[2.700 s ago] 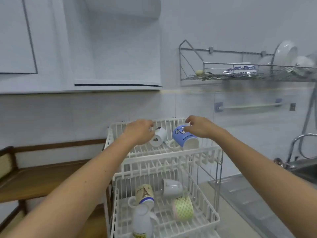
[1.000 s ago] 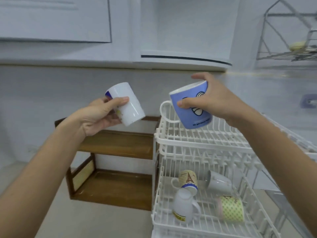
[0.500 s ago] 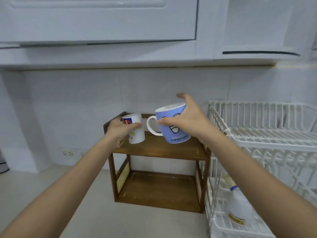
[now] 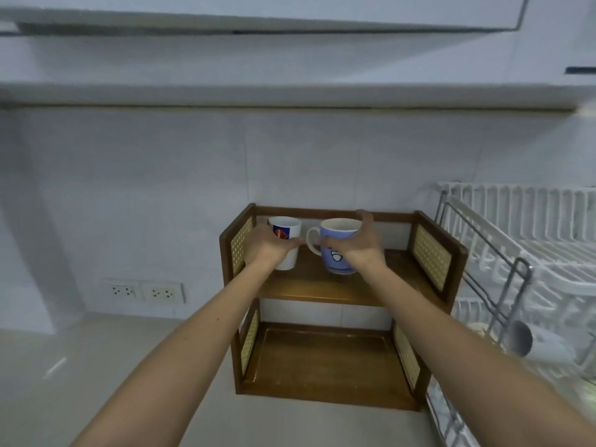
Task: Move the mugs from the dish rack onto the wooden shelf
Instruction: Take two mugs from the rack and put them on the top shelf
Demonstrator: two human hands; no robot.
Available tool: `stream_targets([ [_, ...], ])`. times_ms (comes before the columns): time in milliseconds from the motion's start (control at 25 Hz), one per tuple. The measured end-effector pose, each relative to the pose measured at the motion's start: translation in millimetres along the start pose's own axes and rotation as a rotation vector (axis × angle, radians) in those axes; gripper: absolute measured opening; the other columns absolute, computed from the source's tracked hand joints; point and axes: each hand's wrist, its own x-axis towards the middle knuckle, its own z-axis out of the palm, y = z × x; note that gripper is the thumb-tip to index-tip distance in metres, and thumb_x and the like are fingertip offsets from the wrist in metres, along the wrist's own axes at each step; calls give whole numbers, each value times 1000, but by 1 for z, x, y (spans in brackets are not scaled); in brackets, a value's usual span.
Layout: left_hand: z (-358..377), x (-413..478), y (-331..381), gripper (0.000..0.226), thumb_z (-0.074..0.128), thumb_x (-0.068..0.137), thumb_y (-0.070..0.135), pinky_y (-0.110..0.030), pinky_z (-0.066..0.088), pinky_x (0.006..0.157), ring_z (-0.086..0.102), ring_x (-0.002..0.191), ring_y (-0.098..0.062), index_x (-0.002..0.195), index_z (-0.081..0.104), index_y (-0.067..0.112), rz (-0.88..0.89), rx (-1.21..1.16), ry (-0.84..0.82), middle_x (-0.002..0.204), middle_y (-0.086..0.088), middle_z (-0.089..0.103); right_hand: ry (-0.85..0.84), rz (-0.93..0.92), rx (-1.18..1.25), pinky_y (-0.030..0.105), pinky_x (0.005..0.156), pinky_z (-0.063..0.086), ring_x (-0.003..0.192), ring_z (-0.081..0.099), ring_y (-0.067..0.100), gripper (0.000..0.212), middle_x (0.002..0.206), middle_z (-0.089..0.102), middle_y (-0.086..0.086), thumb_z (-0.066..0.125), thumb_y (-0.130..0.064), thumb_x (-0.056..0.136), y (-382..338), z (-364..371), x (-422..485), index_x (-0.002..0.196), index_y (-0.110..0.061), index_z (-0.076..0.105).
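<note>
A two-tier wooden shelf (image 4: 338, 290) with woven side panels stands against the tiled wall. My left hand (image 4: 269, 248) grips a small white mug (image 4: 287, 232) with a red and blue print, upright at the left end of the upper board. My right hand (image 4: 358, 248) wraps a blue mug (image 4: 335, 235) with a white handle and a face print, upright at the middle of the same board; whether either mug rests on the wood I cannot tell. The white dish rack (image 4: 529, 253) is at the right edge, its top tier bare.
A pale mug (image 4: 545, 346) lies blurred in the rack's lower tier. The shelf's lower board (image 4: 325, 362) holds nothing. Two wall sockets (image 4: 143, 291) sit to the left above the pale countertop (image 4: 106, 382). Wall cabinets (image 4: 290, 14) hang overhead.
Both hands lifted the mugs out of the rack's top tier, swung left and turned them upright. Since half a second ago they reached further in over the shelf's upper board.
</note>
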Motion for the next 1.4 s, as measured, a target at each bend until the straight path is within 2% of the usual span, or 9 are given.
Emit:
stream_targets([
  [120,10,17,-14,58,82,66,39,-30,49,74,63,100,-24,111,56,15,-27,-4,-2,114,-9,66,74,11,-12,45,93,45,121,46,29,99,133,49,8,83,-49,58,11,19,11,137,-26,29],
  [280,16,25,-25,61,81,68,33,-31,51,76,61,101,-22,119,53,15,-31,-75,-22,118,-8,64,147,-32,18,34,83,43,118,48,26,96,130,50,7,82,-51,58,22,33,10,137,-27,32],
  [400,17,23,-31,61,78,71,32,-27,44,73,60,106,-23,122,50,16,-3,-52,-19,120,-7,63,94,-66,29,29,81,42,118,47,25,94,132,48,8,80,-52,61,24,33,12,137,-25,32],
  [480,17,20,-34,63,77,71,34,-27,44,73,60,106,-23,124,48,16,8,-50,-20,120,-6,62,36,-78,23,29,81,45,119,48,25,91,132,47,9,81,-43,65,27,30,15,138,-24,30],
  [640,16,14,-35,65,76,70,35,-29,47,74,59,107,-24,124,47,16,23,-56,-3,120,-7,62,-36,-112,23,38,89,52,119,49,28,86,133,44,12,80,-26,69,32,26,14,138,-22,28],
  [880,17,6,-35,67,77,72,34,-31,48,81,57,112,-25,128,44,17,20,-43,9,124,-6,60,-22,-109,5,44,92,51,119,49,28,90,131,47,12,84,-27,65,32,26,12,137,-21,29],
  [1120,11,-2,-33,65,78,73,28,-35,49,88,57,115,-24,127,44,19,32,-108,-24,126,-5,60,-94,-82,42,39,91,47,121,51,26,105,134,51,8,83,-31,66,34,20,6,144,-27,13],
  [1280,7,-13,-30,63,74,78,22,-37,48,90,56,118,-26,131,42,15,26,-69,39,129,-8,59,-129,-121,-22,27,82,42,120,51,25,94,133,52,7,81,-32,69,34,11,-6,140,-22,18],
  [1400,6,-27,-23,58,70,82,18,-41,51,91,55,118,-29,132,41,14,36,-23,102,130,-11,56,-110,-94,-68,28,82,39,123,48,30,91,137,48,14,77,-28,75,30,-1,-19,142,-17,17],
])
